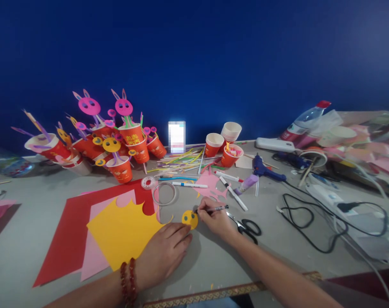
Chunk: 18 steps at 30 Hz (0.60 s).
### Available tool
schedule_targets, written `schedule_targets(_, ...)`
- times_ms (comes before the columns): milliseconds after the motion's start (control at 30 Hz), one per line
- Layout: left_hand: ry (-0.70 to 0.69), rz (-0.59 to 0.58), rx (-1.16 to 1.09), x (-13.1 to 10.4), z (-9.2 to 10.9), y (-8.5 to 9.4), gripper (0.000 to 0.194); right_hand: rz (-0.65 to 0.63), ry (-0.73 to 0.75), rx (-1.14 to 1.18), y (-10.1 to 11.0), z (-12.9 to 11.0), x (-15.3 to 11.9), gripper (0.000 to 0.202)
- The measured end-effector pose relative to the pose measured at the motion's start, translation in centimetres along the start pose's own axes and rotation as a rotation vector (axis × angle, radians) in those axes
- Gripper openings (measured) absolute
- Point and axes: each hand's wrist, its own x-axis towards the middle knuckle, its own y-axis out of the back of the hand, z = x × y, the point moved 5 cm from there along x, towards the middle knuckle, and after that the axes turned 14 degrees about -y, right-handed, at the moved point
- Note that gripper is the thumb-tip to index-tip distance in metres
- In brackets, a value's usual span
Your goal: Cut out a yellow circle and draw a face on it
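Note:
A small yellow paper disc [190, 221] with two dark eye spots lies on the grey table, between my hands. My left hand [165, 248] rests on the table with its fingertips on the disc's lower left edge; its fingers lie flat and nearly together. In a pinch, my right hand [213, 218] holds a thin marker [217, 208], its tip at the disc's upper right edge. Left of the disc lies a yellow sheet [120, 231] with scalloped cuts, over pink and red [61, 244] sheets. Black-handled scissors [250, 227] sit beside my right wrist, partly hidden.
Decorated red cups [120, 172] stand at the back left. Sticks [184, 160], tape rolls [165, 194] and white markers [233, 193] lie ahead. To the right are a blue glue gun [268, 171], black cable [297, 229], power strip [325, 205] and a bottle [303, 122].

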Motion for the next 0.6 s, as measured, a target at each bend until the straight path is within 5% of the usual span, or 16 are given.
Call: schedule_targets(600,-0.008,0.008,-0.006,0.06,0.04,0.14,0.034,-0.004,0.021,-0.003,-0.01,0.12,0.03,0.013)
